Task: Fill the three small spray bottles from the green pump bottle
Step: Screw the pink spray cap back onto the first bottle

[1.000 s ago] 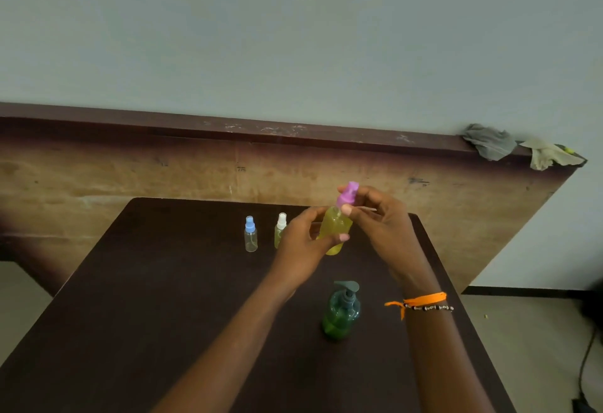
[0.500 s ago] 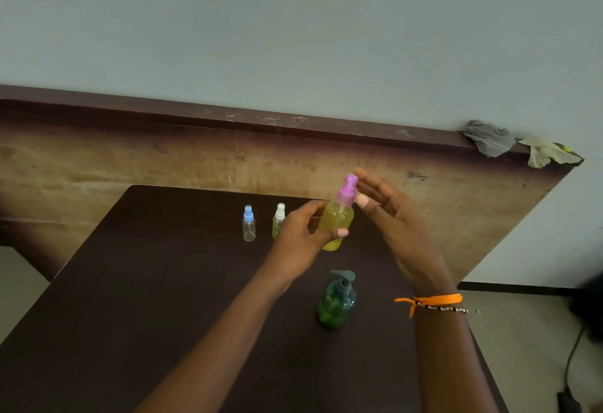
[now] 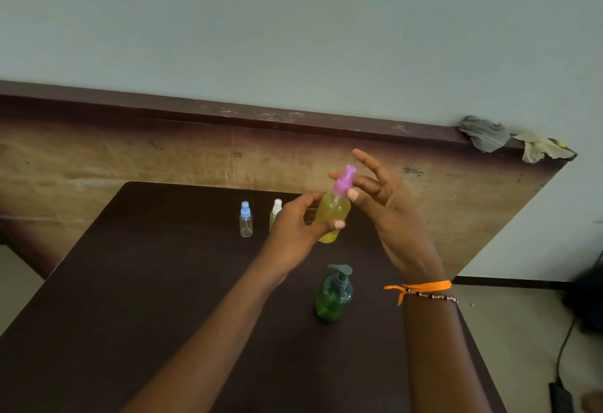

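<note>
My left hand (image 3: 293,230) grips a small spray bottle (image 3: 332,213) full of yellow-green liquid, tilted slightly above the dark table (image 3: 130,282). My right hand (image 3: 391,216) pinches its pink spray cap (image 3: 344,182) between the thumb and a finger behind it, with the other fingers spread. A blue-capped spray bottle (image 3: 245,220) that looks clear stands at the table's far side. Next to it a white-capped spray bottle (image 3: 276,212) holds yellowish liquid and is partly hidden by my left hand. The green pump bottle (image 3: 333,295) stands upright nearer to me, below both hands.
A worn wooden panel with a dark ledge (image 3: 293,119) runs behind the table. Two crumpled rags (image 3: 486,133) lie on the ledge's right end. A black cable (image 3: 564,347) lies on the floor to the right of the table.
My right hand's fingers have opened out from around the pink cap; only the thumb and one finger stay on it. The bottle stays in my left hand.
</note>
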